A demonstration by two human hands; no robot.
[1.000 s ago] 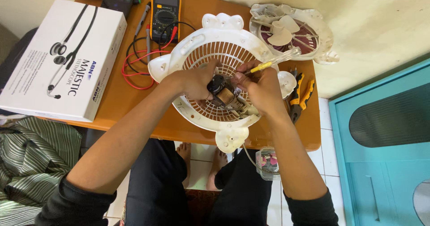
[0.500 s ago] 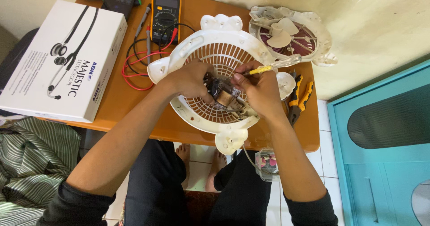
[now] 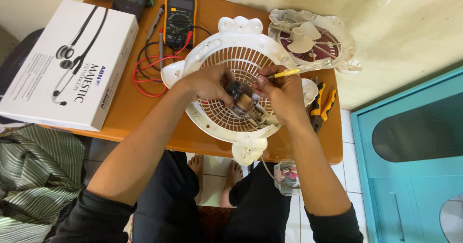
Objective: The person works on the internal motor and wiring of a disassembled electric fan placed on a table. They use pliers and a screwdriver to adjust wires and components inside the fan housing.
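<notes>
In the head view, near the middle of the frame, a round white fan grille (image 3: 241, 60) lies flat on an orange table (image 3: 120, 113), and a small fan motor (image 3: 245, 100) with a brown and metal body sits on the grille's centre. The left hand (image 3: 208, 82) comes in from the lower left and rests on the grille just left of the motor, its fingers curled closed against the motor's side, so that it grips or steadies it. The right hand (image 3: 283, 92) reaches in from the lower right, touching the motor's right side; its fingers are pinched shut around a yellow-handled screwdriver (image 3: 294, 71), whose handle points toward the upper right while the tip is hidden behind the fingers. At the upper right of the table lies a second fan grille (image 3: 333, 35) with pale blades inside it. Just right of the right hand lie orange-handled pliers (image 3: 322, 103). At the top centre sits a multimeter (image 3: 179, 20), with red and black leads (image 3: 147, 72) looping to the left of the grille. A white box (image 3: 67, 64) picturing a stethoscope fills the upper left.
</notes>
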